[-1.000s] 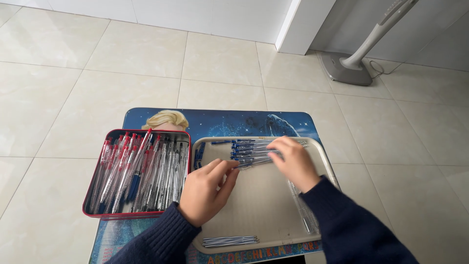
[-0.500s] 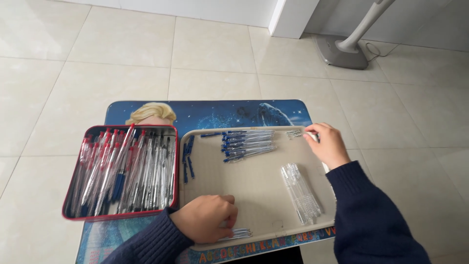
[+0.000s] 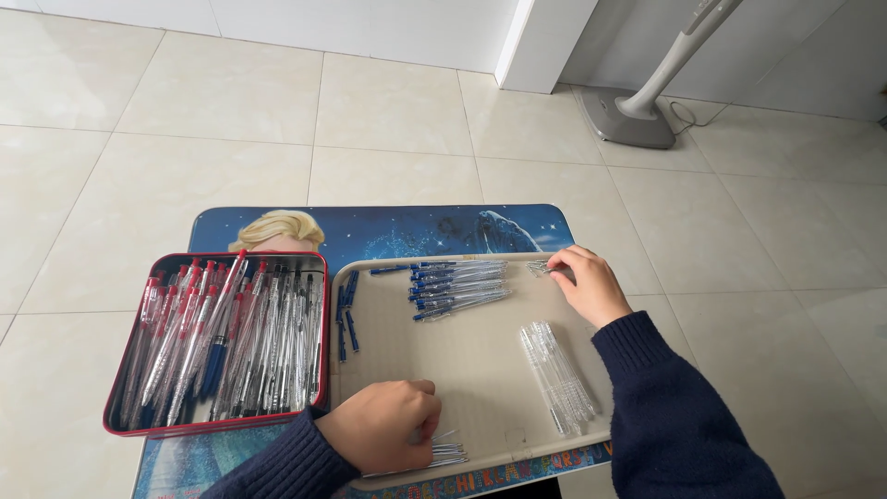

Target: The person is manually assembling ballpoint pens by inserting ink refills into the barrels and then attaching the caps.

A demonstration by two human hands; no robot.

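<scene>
A beige tray (image 3: 480, 370) lies on a small blue picture-printed table (image 3: 388, 229). My left hand (image 3: 383, 430) rests at the tray's near edge, fingers curled on a small pile of thin metal pen parts (image 3: 445, 454). My right hand (image 3: 587, 282) is at the tray's far right corner, fingertips pinching small metal springs (image 3: 539, 268). Between the hands lie a row of blue pens (image 3: 455, 285), a bundle of clear pen barrels (image 3: 556, 374) and several blue refills (image 3: 346, 314).
A red tin box (image 3: 120, 370) full of red and blue pens (image 3: 222, 337) sits left of the tray. The table stands on a pale tiled floor. A grey appliance base with a slanted pole (image 3: 637, 115) stands at the back right beside a white wall corner.
My left hand has moved from the tray's middle down to its near edge. My right hand has shifted from the blue pens to the far right corner.
</scene>
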